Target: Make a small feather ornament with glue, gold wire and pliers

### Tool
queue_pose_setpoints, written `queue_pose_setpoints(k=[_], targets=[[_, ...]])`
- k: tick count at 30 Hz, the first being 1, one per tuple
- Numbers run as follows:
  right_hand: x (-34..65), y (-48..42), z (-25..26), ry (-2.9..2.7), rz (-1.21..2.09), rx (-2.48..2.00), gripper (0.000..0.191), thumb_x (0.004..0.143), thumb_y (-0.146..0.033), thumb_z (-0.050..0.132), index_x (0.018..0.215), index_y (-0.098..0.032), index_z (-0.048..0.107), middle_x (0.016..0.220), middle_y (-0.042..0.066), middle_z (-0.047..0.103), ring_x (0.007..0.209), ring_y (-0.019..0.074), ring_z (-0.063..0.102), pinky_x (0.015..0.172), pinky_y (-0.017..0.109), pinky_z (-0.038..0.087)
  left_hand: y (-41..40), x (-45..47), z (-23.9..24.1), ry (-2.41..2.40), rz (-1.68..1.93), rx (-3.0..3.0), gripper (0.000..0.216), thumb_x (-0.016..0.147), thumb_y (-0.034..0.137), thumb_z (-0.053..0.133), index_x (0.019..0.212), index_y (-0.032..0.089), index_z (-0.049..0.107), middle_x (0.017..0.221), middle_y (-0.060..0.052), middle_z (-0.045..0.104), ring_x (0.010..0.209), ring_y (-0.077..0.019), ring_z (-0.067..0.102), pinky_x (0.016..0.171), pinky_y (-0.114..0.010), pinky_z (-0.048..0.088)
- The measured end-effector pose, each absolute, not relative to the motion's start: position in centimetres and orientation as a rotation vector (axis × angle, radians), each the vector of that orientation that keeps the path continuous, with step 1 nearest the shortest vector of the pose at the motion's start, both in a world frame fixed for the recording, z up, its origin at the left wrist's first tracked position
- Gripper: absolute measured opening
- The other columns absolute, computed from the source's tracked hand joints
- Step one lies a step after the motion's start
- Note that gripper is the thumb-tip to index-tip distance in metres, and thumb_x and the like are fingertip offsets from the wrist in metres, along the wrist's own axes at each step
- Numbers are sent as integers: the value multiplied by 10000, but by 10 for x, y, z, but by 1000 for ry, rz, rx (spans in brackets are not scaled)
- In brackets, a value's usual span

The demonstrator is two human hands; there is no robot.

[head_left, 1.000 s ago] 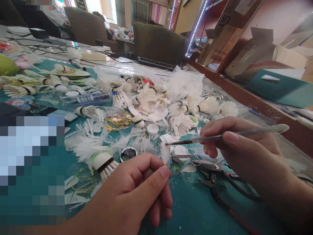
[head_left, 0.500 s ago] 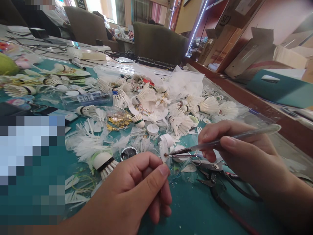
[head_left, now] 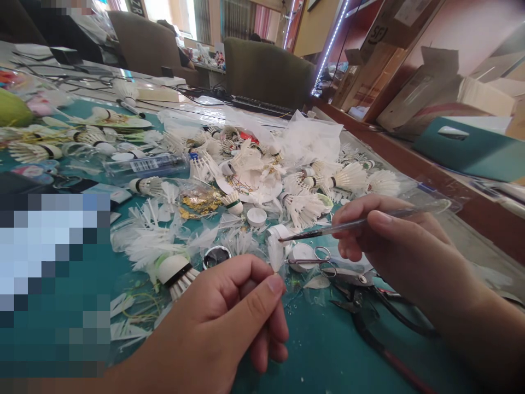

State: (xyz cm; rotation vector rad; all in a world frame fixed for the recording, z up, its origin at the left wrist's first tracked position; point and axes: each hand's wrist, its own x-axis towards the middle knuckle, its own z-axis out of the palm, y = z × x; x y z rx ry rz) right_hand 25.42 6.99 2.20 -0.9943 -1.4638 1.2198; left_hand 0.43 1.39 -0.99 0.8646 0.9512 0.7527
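Between the thumb and forefinger of my left hand (head_left: 241, 312) a small white feather piece (head_left: 275, 255) stands upright, pinched at its lower end. My right hand (head_left: 394, 235) grips a slim paintbrush (head_left: 348, 226) like a pen, its dark tip at the feather's upper part; whether it touches I cannot tell. Small scissors (head_left: 322, 261) lie behind my fingertips, partly over a white round lid (head_left: 301, 257). Below my right hand rest pliers (head_left: 355, 293) with dark handles. A shuttlecock (head_left: 176, 272) and an open jar of dark stuff (head_left: 216, 257) are beside my left hand.
Shuttlecocks and loose feathers crowd the green mat (head_left: 324, 350). Gold flakes (head_left: 200, 201) lie near a small white cap (head_left: 256, 217). A plastic bag (head_left: 311, 137) is farther back. Cardboard boxes (head_left: 435, 98) stand at the right, chairs (head_left: 266, 71) beyond the table, with people in the background.
The brush tip has moved up along the feather, and my right hand has shifted slightly up with it. More of the feather and scissors shows. My left hand stays nearly still.
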Motion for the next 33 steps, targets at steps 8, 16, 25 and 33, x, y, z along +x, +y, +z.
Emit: queue_pose_setpoints(k=[8,16,25,33], targets=[[259,68,19,-1573,1273,-952,261,974,-483,855,975,-223,883,770,34,778,675,137,728,653,193,610,11,6,-6,1009,768,879,392,963,497,809,723,213,686,595,41,716,508,-93,573,568,-197,487],[257,66,21,-1564,1331,-940,247,959,-487,871,957,-241,888,838,39,817,647,120,723,654,185,627,12,5,-10,1025,762,892,419,1006,527,770,725,224,700,580,36,690,540,-115,645,595,-204,512],[261,71,37,-1478,1183,-990,228,908,-471,898,867,-247,887,571,5,676,511,142,650,506,239,583,12,4,-18,940,788,869,433,1024,540,770,740,217,718,582,37,702,529,-109,653,571,-194,506],[278,67,46,-1734,364,-1101,171,1013,-265,809,1152,-339,875,1010,22,840,756,167,765,702,315,664,10,9,-4,1021,826,820,384,906,474,898,698,207,716,597,51,738,495,-71,608,539,-176,473]])
